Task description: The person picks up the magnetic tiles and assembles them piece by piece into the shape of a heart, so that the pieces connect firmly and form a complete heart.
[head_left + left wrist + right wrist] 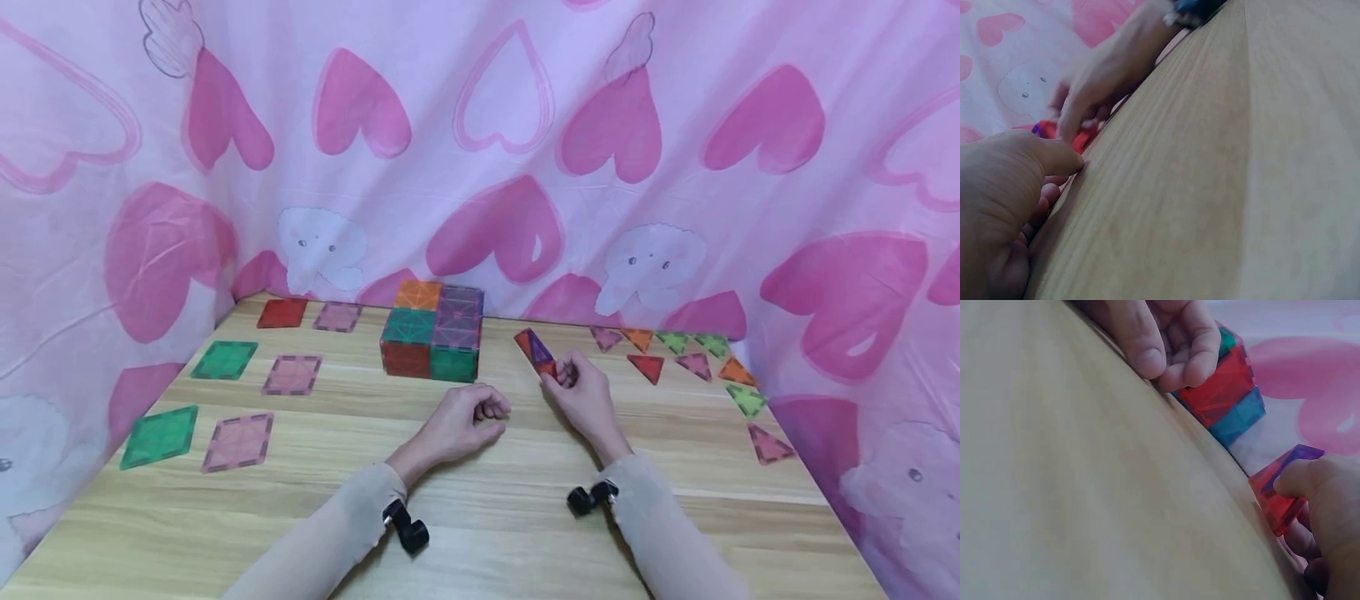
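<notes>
Between thumb and fingers my right hand (583, 397) pinches a small piece of red and purple magnetic tiles (534, 350); triangles show on its upper face. The right wrist view shows this tile piece (1285, 487) low over the wood, with slanted red sides. My left hand (457, 423) is at the middle of the table, fingers loosely curled and holding nothing. Just beyond it stands a low block of joined magnetic tiles (408, 360), with orange, green and purple squares on top and red and green sides.
Along the table's left side lie green squares (225, 360), pink squares (292, 375) and a red square tile (282, 313). Several triangle tiles in pink, orange, red and green (746, 401) lie at the right. A pink heart-patterned curtain (495, 225) borders the table (510, 517).
</notes>
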{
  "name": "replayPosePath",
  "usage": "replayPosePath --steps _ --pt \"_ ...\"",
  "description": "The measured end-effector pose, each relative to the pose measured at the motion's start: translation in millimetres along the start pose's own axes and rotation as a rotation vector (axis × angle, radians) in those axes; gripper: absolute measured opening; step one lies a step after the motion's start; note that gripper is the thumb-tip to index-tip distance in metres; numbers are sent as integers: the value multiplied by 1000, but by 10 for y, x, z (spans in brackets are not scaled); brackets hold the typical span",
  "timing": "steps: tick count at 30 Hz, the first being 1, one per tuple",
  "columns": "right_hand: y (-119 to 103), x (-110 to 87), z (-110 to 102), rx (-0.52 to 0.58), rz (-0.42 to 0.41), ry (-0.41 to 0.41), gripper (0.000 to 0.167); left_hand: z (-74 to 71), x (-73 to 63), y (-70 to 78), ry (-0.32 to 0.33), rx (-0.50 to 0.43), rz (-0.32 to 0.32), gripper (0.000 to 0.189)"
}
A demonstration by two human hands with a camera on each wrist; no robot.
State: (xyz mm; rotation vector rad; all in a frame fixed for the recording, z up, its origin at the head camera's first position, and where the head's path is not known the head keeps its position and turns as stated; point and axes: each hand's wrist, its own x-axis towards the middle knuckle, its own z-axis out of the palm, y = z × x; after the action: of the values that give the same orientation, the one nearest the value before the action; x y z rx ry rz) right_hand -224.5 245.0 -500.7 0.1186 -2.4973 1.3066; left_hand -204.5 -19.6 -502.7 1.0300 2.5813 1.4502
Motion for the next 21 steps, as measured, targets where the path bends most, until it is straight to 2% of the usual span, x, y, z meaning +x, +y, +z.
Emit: replayPosePath --steps 5,10,15,21 --pt "-39 197 187 -4 19 39 23 -4 6 16 -5 -5 2 19" --pt "-59 297 290 6 29 64 26 -2 -4 29 -10 -9 3 18" --pt "-57 339 325 5 38 78 29 -1 -4 31 -13 -8 2 18" --pt "-35 330 287 22 49 50 34 -2 8 36 -8 -7 6 18"
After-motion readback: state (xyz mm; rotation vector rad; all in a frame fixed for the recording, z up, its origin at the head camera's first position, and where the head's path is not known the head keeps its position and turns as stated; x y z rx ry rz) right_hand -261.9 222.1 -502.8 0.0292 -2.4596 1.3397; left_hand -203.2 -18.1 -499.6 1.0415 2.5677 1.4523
